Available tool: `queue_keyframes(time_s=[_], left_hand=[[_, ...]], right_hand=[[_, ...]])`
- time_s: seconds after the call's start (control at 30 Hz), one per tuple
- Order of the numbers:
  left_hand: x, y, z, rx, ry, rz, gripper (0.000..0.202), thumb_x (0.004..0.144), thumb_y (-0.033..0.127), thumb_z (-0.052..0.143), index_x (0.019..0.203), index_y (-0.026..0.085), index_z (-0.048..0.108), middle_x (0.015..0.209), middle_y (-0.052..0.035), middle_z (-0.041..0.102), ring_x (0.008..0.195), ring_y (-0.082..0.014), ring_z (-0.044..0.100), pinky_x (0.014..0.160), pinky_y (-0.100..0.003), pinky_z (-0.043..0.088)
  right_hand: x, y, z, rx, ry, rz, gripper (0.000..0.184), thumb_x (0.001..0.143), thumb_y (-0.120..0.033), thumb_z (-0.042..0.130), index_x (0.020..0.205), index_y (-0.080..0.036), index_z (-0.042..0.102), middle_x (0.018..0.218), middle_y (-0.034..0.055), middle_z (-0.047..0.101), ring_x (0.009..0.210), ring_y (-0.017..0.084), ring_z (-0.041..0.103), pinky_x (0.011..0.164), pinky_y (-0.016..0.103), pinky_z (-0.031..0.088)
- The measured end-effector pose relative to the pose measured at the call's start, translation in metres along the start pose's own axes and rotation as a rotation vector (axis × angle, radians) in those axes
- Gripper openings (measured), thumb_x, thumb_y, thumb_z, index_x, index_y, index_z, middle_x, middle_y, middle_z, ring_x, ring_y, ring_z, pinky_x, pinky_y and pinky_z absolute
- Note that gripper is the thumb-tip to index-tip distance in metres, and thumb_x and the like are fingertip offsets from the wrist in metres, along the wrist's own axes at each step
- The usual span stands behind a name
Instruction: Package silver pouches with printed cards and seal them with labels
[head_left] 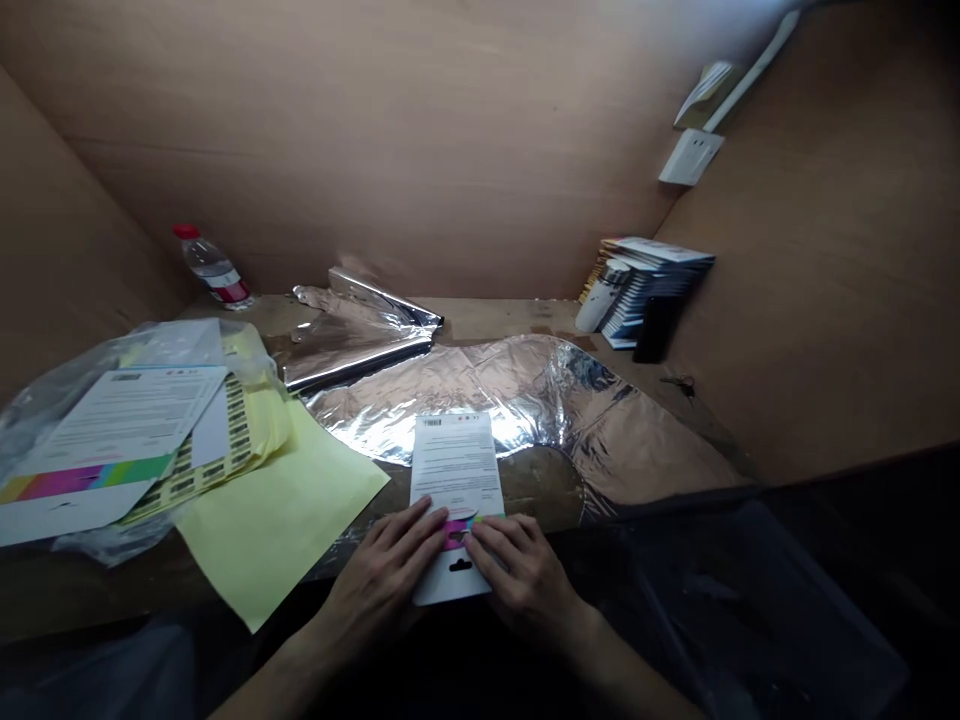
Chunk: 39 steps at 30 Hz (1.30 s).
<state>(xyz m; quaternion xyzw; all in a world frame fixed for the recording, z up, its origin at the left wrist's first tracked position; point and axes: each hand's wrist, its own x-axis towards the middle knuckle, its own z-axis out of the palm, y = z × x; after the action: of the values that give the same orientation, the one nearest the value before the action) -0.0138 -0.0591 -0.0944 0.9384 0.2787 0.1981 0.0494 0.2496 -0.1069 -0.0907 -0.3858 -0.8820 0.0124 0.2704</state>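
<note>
A flat white packaging card (456, 465) with printed text, a rainbow-coloured band and a hanging slot lies in front of me at the table's near edge, its lower end reaching past that edge. My left hand (394, 550) grips its left side, the fingertips pressed near the coloured band. From the other side my right hand (521, 570) grips it, with bent fingers meeting the band close to the left fingertips. Both thumbs are hidden. Beneath the card's top end spreads a crinkled silver foil sheet (517, 375).
On the left, similar printed cards (120, 430) lie over yellow label sheets (240, 450) and clear plastic. A yellow backing sheet (285, 510) overhangs the edge. Behind stand a red-capped bottle (217, 275) and stacked booklets (649, 285) with a white cylinder (602, 297). Keys (682, 384) lie right.
</note>
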Motion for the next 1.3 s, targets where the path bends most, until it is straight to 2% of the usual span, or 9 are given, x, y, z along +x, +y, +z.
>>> queue_keyframes(time_s=[0.17, 0.23, 0.43, 0.7, 0.8, 0.9, 1.03, 1.17, 1.3], left_hand=[[0.007, -0.002, -0.004, -0.169, 0.079, -0.119, 0.020, 0.095, 0.036, 0.066, 0.110, 0.023, 0.071, 0.133, -0.0086, 0.071, 0.132, -0.0336, 0.058, 0.102, -0.049, 0.054], [0.009, 0.000, -0.004, -0.240, 0.129, -0.215, 0.014, 0.098, 0.031, 0.060, 0.095, 0.023, 0.072, 0.129, -0.0074, 0.072, 0.126, -0.0298, 0.062, 0.101, -0.046, 0.056], [0.012, 0.004, -0.002, -0.271, 0.157, -0.457, 0.032, 0.097, 0.040, 0.059, 0.073, 0.022, 0.070, 0.127, -0.0103, 0.067, 0.117, -0.0339, 0.060, 0.097, -0.053, 0.057], [0.028, -0.001, 0.006, -0.097, 0.199, -0.417, 0.033, 0.101, 0.037, 0.051, 0.079, 0.019, 0.069, 0.116, -0.0135, 0.067, 0.104, -0.0325, 0.058, 0.088, -0.052, 0.057], [0.030, -0.002, 0.008, -0.062, 0.207, -0.432, 0.029, 0.102, 0.036, 0.051, 0.082, 0.020, 0.065, 0.113, -0.0132, 0.067, 0.099, -0.0319, 0.057, 0.082, -0.049, 0.056], [0.030, -0.002, 0.004, -0.099, 0.180, -0.454, 0.017, 0.101, 0.029, 0.051, 0.098, 0.021, 0.065, 0.112, -0.0112, 0.065, 0.096, -0.0302, 0.056, 0.083, -0.047, 0.054], [0.038, 0.003, -0.001, -0.222, 0.150, -0.454, 0.024, 0.096, 0.012, 0.048, 0.108, 0.022, 0.067, 0.124, -0.0117, 0.063, 0.105, -0.0326, 0.053, 0.090, -0.051, 0.051], [0.055, 0.009, 0.007, -0.362, 0.220, -0.470, 0.025, 0.095, 0.016, 0.049, 0.107, 0.020, 0.069, 0.116, -0.0139, 0.067, 0.109, -0.0357, 0.057, 0.096, -0.056, 0.049], [0.044, 0.026, 0.006, -0.352, 0.290, -0.504, 0.030, 0.096, 0.022, 0.047, 0.113, 0.021, 0.072, 0.106, -0.0142, 0.071, 0.101, -0.0361, 0.064, 0.092, -0.056, 0.051]], right_hand=[[0.014, 0.001, -0.005, 0.207, 0.044, 0.261, 0.007, 0.100, -0.023, 0.060, 0.099, -0.021, 0.067, 0.108, 0.0032, 0.074, 0.104, 0.024, 0.060, 0.095, 0.046, 0.036], [0.020, 0.000, -0.006, 0.251, 0.062, 0.392, 0.012, 0.100, -0.026, 0.063, 0.089, -0.020, 0.063, 0.093, 0.0014, 0.071, 0.095, 0.022, 0.058, 0.093, 0.043, 0.035], [0.031, -0.004, -0.005, 0.189, 0.056, 0.642, 0.016, 0.094, -0.030, 0.075, 0.095, -0.020, 0.063, 0.091, 0.0024, 0.067, 0.090, 0.023, 0.055, 0.091, 0.041, 0.033], [0.044, -0.006, 0.000, 0.020, -0.020, 0.706, 0.018, 0.100, -0.034, 0.065, 0.106, -0.019, 0.059, 0.093, 0.0058, 0.066, 0.088, 0.026, 0.060, 0.087, 0.042, 0.037], [0.040, -0.004, 0.005, -0.077, 0.044, 0.682, 0.027, 0.101, -0.039, 0.063, 0.117, -0.017, 0.060, 0.106, 0.0116, 0.064, 0.096, 0.028, 0.059, 0.086, 0.043, 0.041], [0.029, -0.006, 0.008, -0.137, 0.071, 0.590, 0.041, 0.100, -0.041, 0.063, 0.136, -0.021, 0.058, 0.126, 0.0157, 0.059, 0.109, 0.032, 0.056, 0.090, 0.048, 0.044], [0.029, -0.014, 0.008, -0.181, 0.150, 0.559, 0.036, 0.104, -0.027, 0.054, 0.140, -0.024, 0.058, 0.135, 0.0174, 0.055, 0.116, 0.035, 0.053, 0.094, 0.054, 0.043], [0.080, -0.019, 0.003, 0.164, 0.161, 0.417, 0.032, 0.103, -0.019, 0.052, 0.133, -0.021, 0.062, 0.126, 0.0145, 0.058, 0.115, 0.030, 0.055, 0.100, 0.049, 0.046], [0.153, -0.025, 0.010, 0.509, -0.152, 0.143, 0.041, 0.099, -0.008, 0.046, 0.132, -0.023, 0.065, 0.125, 0.0079, 0.061, 0.114, 0.021, 0.059, 0.100, 0.035, 0.050]])
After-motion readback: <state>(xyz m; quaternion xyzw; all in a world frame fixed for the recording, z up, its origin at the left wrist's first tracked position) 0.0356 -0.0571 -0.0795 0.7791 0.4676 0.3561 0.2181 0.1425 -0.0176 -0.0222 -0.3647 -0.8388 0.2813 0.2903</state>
